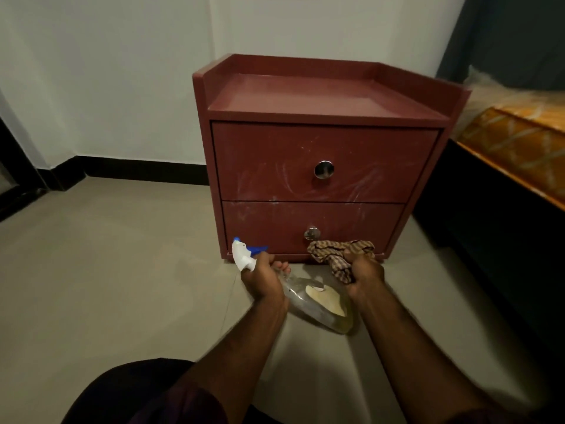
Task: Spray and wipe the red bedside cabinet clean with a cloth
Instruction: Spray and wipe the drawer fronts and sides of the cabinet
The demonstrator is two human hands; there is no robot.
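Note:
The red bedside cabinet (321, 160) stands on the floor against the white wall, with two drawers, each with a round metal knob, and pale smears across the drawer fronts. My left hand (264, 278) grips the neck of a clear spray bottle (318, 304) with a white and blue trigger head, held tilted low in front of the cabinet's bottom drawer. My right hand (363, 275) holds a bunched brown striped cloth (339, 255) just before the lower drawer's front.
A bed with an orange patterned mattress (519, 142) and dark frame stands close to the cabinet's right side. Beige tiled floor (122, 270) spreads to the left. A black skirting runs along the wall. My knee (137, 393) shows at the bottom.

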